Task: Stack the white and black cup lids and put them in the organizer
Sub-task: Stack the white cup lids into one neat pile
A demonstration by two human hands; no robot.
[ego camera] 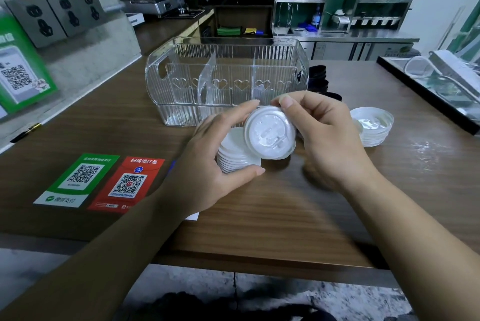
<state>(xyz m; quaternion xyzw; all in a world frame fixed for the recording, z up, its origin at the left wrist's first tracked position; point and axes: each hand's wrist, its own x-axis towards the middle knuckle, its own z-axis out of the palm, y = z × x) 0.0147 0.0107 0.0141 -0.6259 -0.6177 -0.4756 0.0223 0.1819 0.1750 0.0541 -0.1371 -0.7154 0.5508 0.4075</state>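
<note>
My left hand (207,162) grips a stack of several white lids (233,154) just above the wooden counter. My right hand (327,136) holds a single white lid (270,132) by its rim, tilted toward me and resting against the top of that stack. Behind both hands stands the clear ribbed organizer (181,79) with heart cut-outs and two dividers; nothing is visible in its compartments. To the right another pile of white lids (374,126) lies upside down. Black lids (318,79) are stacked behind the organizer's right end, partly hidden.
Green (78,180) and red QR stickers (127,183) lie flat on the counter at the left. A pen (26,132) lies by the left wall under a green QR sign (18,74). A glass display case (441,84) borders the right side.
</note>
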